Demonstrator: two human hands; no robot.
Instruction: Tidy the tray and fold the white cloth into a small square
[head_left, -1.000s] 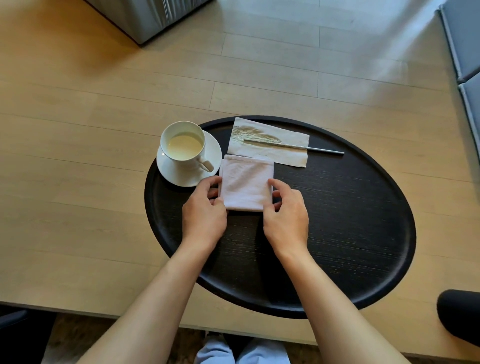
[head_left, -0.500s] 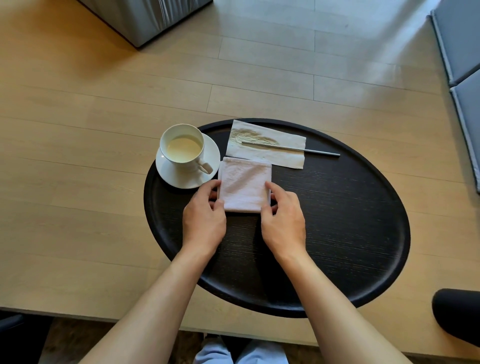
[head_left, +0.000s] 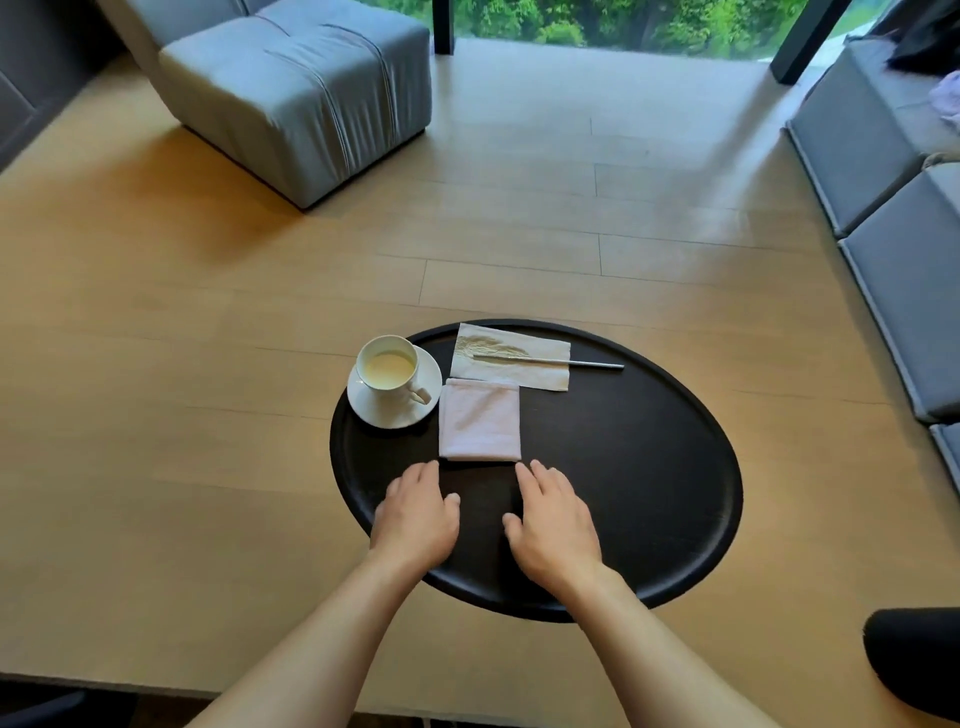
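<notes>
The small square white cloth (head_left: 479, 420) is laid flat on the round black tray (head_left: 649, 467), at six o'clock from the paper napkin (head_left: 511, 364); it looks finished, so the left hand (head_left: 415, 512) and right hand (head_left: 553, 517) are kept released, off it.

I see white cloth (head_left: 479, 420) folded into small flat square on black oval tray (head_left: 649, 467), left of tray's centre, toward its far edge.

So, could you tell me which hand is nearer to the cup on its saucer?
Left. The left hand lies on the tray below the cup, slightly to its right. The right hand sits farther right, beyond the folded white cloth.
</notes>
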